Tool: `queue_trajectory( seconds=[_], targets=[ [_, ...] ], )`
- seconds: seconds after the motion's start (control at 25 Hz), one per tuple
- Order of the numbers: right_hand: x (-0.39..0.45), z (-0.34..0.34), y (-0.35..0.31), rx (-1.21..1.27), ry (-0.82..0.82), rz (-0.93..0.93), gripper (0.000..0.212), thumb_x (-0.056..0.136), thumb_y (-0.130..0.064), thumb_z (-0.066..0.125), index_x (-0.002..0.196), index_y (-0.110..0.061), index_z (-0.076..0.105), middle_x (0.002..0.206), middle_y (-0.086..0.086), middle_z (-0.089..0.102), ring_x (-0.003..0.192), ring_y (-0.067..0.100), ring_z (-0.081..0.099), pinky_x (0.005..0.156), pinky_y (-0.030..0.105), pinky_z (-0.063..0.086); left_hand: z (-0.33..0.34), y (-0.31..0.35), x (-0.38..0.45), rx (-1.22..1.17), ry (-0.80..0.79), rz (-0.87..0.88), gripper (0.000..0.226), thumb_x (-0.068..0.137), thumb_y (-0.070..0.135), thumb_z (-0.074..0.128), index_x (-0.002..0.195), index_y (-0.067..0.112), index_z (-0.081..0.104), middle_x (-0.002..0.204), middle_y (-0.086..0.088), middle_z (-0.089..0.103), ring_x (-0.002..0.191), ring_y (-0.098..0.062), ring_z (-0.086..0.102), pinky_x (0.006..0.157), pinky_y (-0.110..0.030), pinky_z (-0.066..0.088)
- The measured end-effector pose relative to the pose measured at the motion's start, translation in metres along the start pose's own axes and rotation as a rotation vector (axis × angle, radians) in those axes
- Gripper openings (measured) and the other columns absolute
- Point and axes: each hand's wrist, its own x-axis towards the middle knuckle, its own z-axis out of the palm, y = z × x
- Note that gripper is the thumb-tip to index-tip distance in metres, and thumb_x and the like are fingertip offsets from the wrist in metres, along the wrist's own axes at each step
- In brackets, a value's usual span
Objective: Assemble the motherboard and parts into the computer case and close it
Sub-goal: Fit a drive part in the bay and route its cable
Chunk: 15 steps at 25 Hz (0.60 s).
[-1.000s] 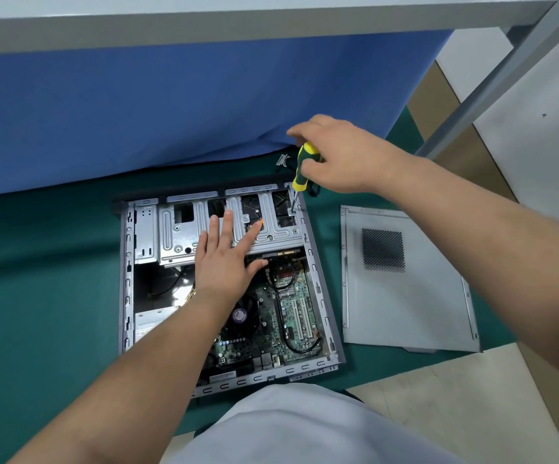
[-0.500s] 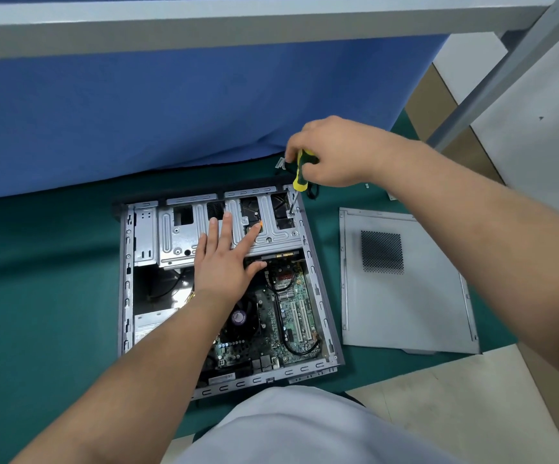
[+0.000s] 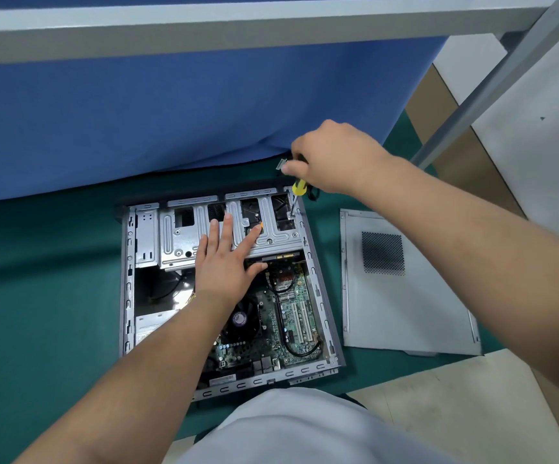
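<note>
Your case point(image 3: 318, 283) lies open on its side, the green motherboard point(image 3: 291, 316) seated inside below a silver drive cage point(image 3: 184, 236). Your side panel point(image 3: 422, 313) lies flat just right of it.

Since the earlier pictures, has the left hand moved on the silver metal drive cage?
No. The left hand still lies flat on the silver metal drive cage, its fingers in the same spot relative to the cage's cutouts.
</note>
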Motion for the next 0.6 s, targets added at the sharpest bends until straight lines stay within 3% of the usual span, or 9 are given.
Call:
queue_trajectory(
  seconds=[0.08,0.16,0.24,0.28,0.32,0.4,0.48,0.56,0.6],
  targets=[
    [0.000,0.003,-0.006,-0.057,0.050,0.119,0.057,0.101,-0.067,0.037,0.085,-0.016,0.057,0.075,0.004,0.047,0.074,0.030,0.049,0.055,0.032,0.032,0.000,0.000,0.000,-0.001,-0.002,0.001,0.073,0.094,0.078,0.028,0.153,0.060,-0.011,0.169,-0.003,-0.020,0.157,-0.029,-0.015,0.127,-0.046,-0.002],
    [0.001,0.000,0.000,-0.024,-0.009,0.052,0.057,0.094,-0.073,0.045,0.103,-0.019,0.061,0.096,0.007,0.057,0.083,0.031,0.055,0.060,0.034,0.040,-0.001,-0.001,0.000,-0.006,-0.005,0.007,0.073,0.094,0.078,0.028,0.153,0.061,-0.011,0.169,-0.003,-0.020,0.157,-0.029,-0.015,0.126,-0.046,-0.003],
    [0.000,-0.010,0.009,0.054,-0.128,-0.094,0.043,0.093,-0.050,0.068,0.129,-0.030,0.060,0.126,0.004,0.052,0.104,0.030,0.058,0.081,0.041,0.051,-0.002,-0.001,0.000,-0.017,-0.009,0.006,0.073,0.094,0.078,0.028,0.153,0.061,-0.011,0.169,-0.003,-0.021,0.157,-0.029,-0.016,0.126,-0.046,-0.003],
    [-0.002,-0.013,0.011,0.061,-0.150,-0.143,0.039,0.093,-0.032,0.070,0.131,-0.033,0.061,0.128,0.002,0.051,0.108,0.029,0.058,0.087,0.042,0.052,-0.002,-0.001,0.000,-0.016,-0.011,0.005,0.073,0.094,0.078,0.028,0.153,0.061,-0.011,0.169,-0.003,-0.021,0.157,-0.029,-0.016,0.126,-0.046,-0.004],
    [-0.002,-0.013,0.011,0.045,-0.126,-0.152,0.034,0.094,-0.022,0.066,0.126,-0.032,0.064,0.121,0.002,0.053,0.107,0.029,0.058,0.085,0.042,0.052,-0.002,-0.001,0.000,-0.014,-0.013,0.004,0.073,0.094,0.078,0.028,0.153,0.061,-0.011,0.169,-0.003,-0.021,0.157,-0.028,-0.016,0.126,-0.046,-0.004],
    [-0.001,-0.005,0.004,0.023,-0.006,-0.043,0.018,0.099,-0.035,0.058,0.105,-0.020,0.066,0.096,0.005,0.058,0.090,0.031,0.057,0.068,0.038,0.048,-0.003,0.000,0.000,-0.013,-0.015,0.003,0.073,0.094,0.078,0.029,0.153,0.061,-0.011,0.170,-0.003,-0.020,0.157,-0.028,-0.015,0.126,-0.045,-0.004],
    [0.000,-0.001,-0.003,-0.017,0.038,0.133,0.055,0.101,-0.062,0.045,0.079,-0.012,0.054,0.075,0.006,0.050,0.069,0.028,0.047,0.054,0.033,0.035,-0.003,0.000,-0.001,-0.019,-0.015,0.007,0.073,0.094,0.078,0.030,0.153,0.061,-0.009,0.170,-0.003,-0.019,0.157,-0.029,-0.014,0.126,-0.045,-0.004],
    [0.002,0.000,0.000,0.012,0.035,0.117,0.063,0.096,-0.072,0.046,0.077,-0.012,0.054,0.077,0.006,0.050,0.070,0.027,0.047,0.053,0.033,0.034,-0.004,-0.001,0.000,-0.031,-0.017,0.011,0.073,0.094,0.077,0.031,0.154,0.061,-0.007,0.170,-0.003,-0.018,0.157,-0.029,-0.014,0.126,-0.045,-0.004],
    [0.001,-0.004,0.004,0.043,-0.029,0.056,0.057,0.093,-0.069,0.055,0.092,-0.013,0.062,0.090,0.007,0.056,0.081,0.030,0.054,0.059,0.036,0.043,-0.004,-0.001,0.000,-0.033,-0.018,0.011,0.073,0.094,0.077,0.032,0.154,0.061,-0.007,0.170,-0.003,-0.018,0.157,-0.029,-0.014,0.126,-0.045,-0.004]
  ],
)
